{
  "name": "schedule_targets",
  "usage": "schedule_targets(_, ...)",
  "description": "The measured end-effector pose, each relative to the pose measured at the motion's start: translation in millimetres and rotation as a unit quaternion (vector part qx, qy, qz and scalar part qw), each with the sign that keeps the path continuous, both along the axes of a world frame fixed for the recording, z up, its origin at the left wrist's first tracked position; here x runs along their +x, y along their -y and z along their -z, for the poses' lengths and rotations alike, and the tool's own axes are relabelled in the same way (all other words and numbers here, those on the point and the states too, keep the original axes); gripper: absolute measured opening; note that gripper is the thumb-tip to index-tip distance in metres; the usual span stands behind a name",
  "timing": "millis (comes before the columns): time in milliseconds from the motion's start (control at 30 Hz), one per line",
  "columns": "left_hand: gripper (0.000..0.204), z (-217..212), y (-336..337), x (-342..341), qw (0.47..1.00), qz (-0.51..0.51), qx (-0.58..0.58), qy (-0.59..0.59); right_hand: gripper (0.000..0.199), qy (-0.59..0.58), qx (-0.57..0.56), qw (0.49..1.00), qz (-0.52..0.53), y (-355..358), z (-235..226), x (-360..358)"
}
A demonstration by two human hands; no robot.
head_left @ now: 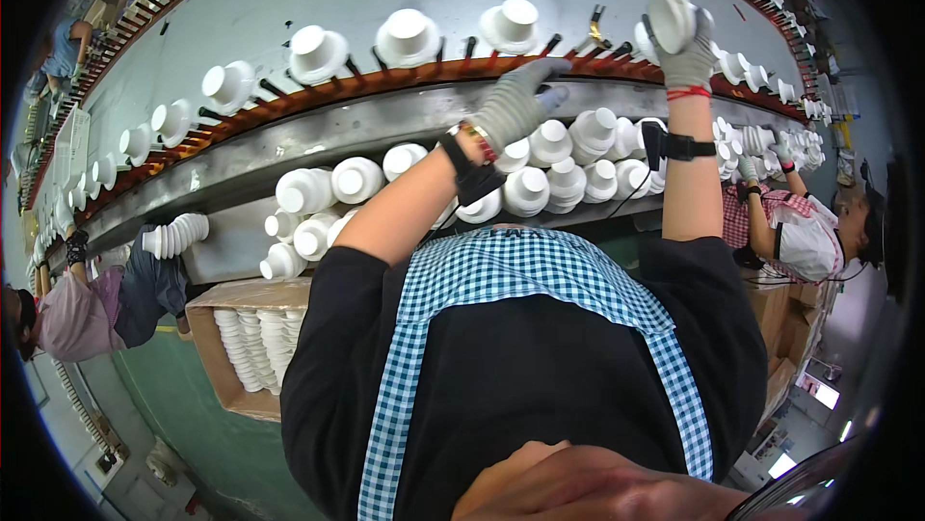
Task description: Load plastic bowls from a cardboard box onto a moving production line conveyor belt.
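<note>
My right hand (688, 63), in a pale grey glove, is raised at the peg rail and closed round a white flanged cup-shaped piece (671, 20). Just behind its wrist side, another white piece shows partly hidden. My left hand (514, 108), gloved too, hovers by the rail's near edge with thumb and fingers apart and nothing in it. Beyond it, a similar white piece (511, 26) sits on the rail, its narrow end facing up. Below both hands, stacked white pieces (527, 191) lie in rows on the ledge.
The curved rail of dark pegs (371, 73) carries more white pieces left and right. A cardboard box (217, 367) of nested pieces stands at lower left. One co-worker (82, 314) is at the left, another (805, 237) at the right. A metal ledge (241, 169) runs along the rail.
</note>
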State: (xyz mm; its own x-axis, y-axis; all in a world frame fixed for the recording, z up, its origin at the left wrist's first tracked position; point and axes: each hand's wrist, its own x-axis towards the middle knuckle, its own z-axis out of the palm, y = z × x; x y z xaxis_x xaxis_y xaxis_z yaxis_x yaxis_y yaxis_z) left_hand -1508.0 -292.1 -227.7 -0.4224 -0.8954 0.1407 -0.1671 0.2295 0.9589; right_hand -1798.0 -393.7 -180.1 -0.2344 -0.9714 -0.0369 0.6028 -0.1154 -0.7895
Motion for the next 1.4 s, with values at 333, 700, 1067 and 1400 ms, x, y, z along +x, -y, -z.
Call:
schedule_targets(333, 0.019, 72, 74, -79, 0.975, -0.187, -0.118, 0.025, 0.044, -0.184, 0.172, 0.946, -0.205, 99, 67, 62)
schedule_targets(700, 0.032, 74, 65, -37, 0.937, -0.336, 0.059, -0.079, 0.049, -0.378, -0.215, 0.867, -0.242, 43, 83, 131)
schedule_targets(1067, 0.03, 112, 34, 46, 0.775, -0.214, 0.199, -0.56, 0.054, -0.46, -0.227, 0.846, -0.146, 16, 91, 221)
schedule_targets(1400, 0.026, 101, 19, 110, 0.884, -0.373, -0.225, 0.171, 0.077, -0.511, -0.301, 0.784, -0.181, 2, 58, 267)
